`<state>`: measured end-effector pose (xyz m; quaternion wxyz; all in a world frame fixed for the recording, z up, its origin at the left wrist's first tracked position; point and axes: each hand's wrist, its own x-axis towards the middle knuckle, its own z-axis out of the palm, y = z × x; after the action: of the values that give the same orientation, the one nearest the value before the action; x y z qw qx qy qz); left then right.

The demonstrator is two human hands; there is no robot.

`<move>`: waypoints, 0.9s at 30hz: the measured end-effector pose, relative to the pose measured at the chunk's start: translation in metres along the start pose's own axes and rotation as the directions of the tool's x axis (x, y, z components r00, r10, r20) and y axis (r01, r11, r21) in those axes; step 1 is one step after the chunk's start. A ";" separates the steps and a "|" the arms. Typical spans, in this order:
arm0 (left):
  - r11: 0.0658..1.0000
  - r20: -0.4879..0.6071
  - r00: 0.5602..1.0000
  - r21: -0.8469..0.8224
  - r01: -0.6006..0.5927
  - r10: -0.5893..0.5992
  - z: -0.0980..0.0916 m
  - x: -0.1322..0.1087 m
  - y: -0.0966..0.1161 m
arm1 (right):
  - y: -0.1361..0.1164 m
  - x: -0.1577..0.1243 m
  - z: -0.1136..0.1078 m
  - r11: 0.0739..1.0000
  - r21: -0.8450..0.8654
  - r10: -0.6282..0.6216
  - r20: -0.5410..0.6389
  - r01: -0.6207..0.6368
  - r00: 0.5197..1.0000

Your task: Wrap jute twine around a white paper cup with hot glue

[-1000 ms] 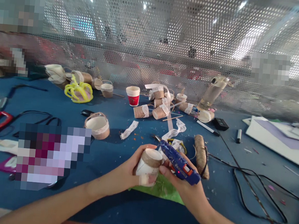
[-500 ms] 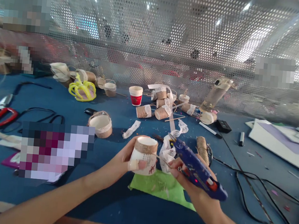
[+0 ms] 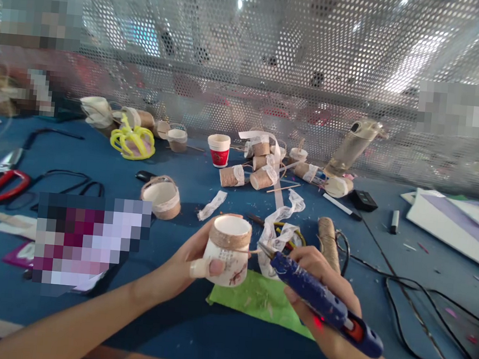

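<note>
My left hand (image 3: 197,254) is wrapped round a white printed paper cup (image 3: 228,262), its thumb across the front. Brown twine (image 3: 229,240) is wound about the cup's upper part, and a loose end sticks out to the right. My right hand (image 3: 322,293) grips a blue hot glue gun (image 3: 313,292) with a red light glowing on it. The gun's nozzle points up and left, close to the loose twine end; whether they touch I cannot tell. Beneath lies a green sheet (image 3: 258,301). White lace ribbon (image 3: 274,235) curls behind the nozzle.
A twine-wrapped cup with a handle (image 3: 161,199) stands left. Farther back are a red paper cup (image 3: 219,151), several small twine cups (image 3: 260,176) and a yellow basket (image 3: 132,141). A twine roll (image 3: 328,243) and black cable (image 3: 398,322) lie right; red-handled pliers (image 3: 10,186) lie far left.
The glue gun has turned and moved down and right, its nozzle now lower beside the twine end. My right fingers no longer pinch the twine. The cup has shifted slightly left.
</note>
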<state>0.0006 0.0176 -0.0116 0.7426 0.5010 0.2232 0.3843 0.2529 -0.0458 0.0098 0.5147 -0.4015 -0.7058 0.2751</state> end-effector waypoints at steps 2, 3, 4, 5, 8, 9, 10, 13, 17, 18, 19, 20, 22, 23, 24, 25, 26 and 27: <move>1.000 -0.007 1.000 0.008 0.008 -0.008 -0.002 0.000 -0.001 | 0.003 -0.004 0.000 1.000 0.004 0.008 0.046 -0.009 0.999; 1.000 -0.007 1.000 0.014 0.010 -0.010 -0.003 0.000 -0.002 | 0.004 -0.006 -0.001 1.000 0.005 0.022 0.068 -0.022 0.997; 1.000 -0.007 1.000 0.020 0.007 -0.007 -0.004 0.000 -0.003 | 0.006 -0.008 -0.001 0.999 0.000 0.035 0.086 -0.035 0.996; 1.000 -0.002 1.000 0.027 0.007 -0.007 -0.005 0.000 -0.004 | 0.007 -0.010 -0.001 0.999 -0.008 0.048 0.096 -0.047 0.994; 0.998 0.021 1.000 0.057 0.002 -0.003 -0.006 0.000 -0.003 | 0.010 -0.012 -0.001 0.997 -0.032 0.068 0.111 -0.065 0.992; 0.998 0.023 1.000 0.064 -0.002 0.000 -0.005 0.000 -0.002 | 0.011 -0.013 -0.001 0.997 -0.037 0.066 0.110 -0.062 0.992; 0.998 0.021 1.000 0.068 -0.002 0.000 -0.003 0.000 0.000 | 0.011 -0.012 -0.001 0.998 -0.042 0.059 0.110 -0.055 0.992; 0.998 0.001 1.000 0.064 0.021 -0.021 0.001 -0.001 0.004 | 0.010 -0.012 0.000 0.997 -0.071 0.048 0.115 -0.040 0.992; 0.997 -0.004 1.000 0.075 0.018 -0.018 0.003 -0.002 0.005 | 0.008 -0.011 0.000 0.993 -0.120 0.026 0.128 -0.010 0.991; 0.997 -0.002 1.000 0.079 0.012 -0.012 0.002 -0.002 0.004 | 0.008 -0.010 0.000 0.992 -0.124 0.018 0.136 -0.001 0.991; 0.997 -0.002 1.000 0.081 0.006 -0.006 0.002 -0.001 0.002 | 0.008 -0.010 0.000 0.992 -0.126 0.009 0.143 0.009 0.990; 0.997 -0.006 1.000 0.080 0.000 0.000 0.001 -0.001 0.001 | 0.007 -0.010 -0.001 0.992 -0.128 0.001 0.145 0.018 0.989; 0.997 -0.014 1.000 0.080 -0.007 0.008 0.001 -0.001 -0.001 | 0.007 -0.009 -0.001 0.989 -0.144 -0.005 0.158 0.028 0.987; 0.997 -0.016 1.000 0.083 -0.007 0.008 0.001 -0.001 -0.002 | 0.007 -0.009 -0.002 0.988 -0.154 -0.005 0.164 0.030 0.986; 0.996 -0.017 1.000 0.089 -0.005 0.006 0.001 -0.001 -0.002 | 0.007 -0.009 -0.002 0.986 -0.163 -0.005 0.168 0.033 0.986; 0.995 -0.019 1.000 0.098 0.000 0.002 0.001 -0.001 -0.002 | 0.008 -0.009 -0.002 0.985 -0.170 -0.005 0.168 0.034 0.986; 0.994 -0.023 1.000 0.106 0.002 0.001 0.001 -0.001 -0.002 | 0.008 -0.009 -0.002 0.984 -0.174 -0.008 0.164 0.037 0.986; 0.994 -0.028 1.000 0.113 0.002 0.002 0.001 -0.001 -0.002 | 0.008 -0.009 -0.002 0.984 -0.174 -0.015 0.161 0.044 0.987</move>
<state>0.0015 0.0157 -0.0129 0.7099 0.5367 0.2551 0.3781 0.2587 -0.0496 -0.0005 0.4231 -0.4120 -0.7721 0.2348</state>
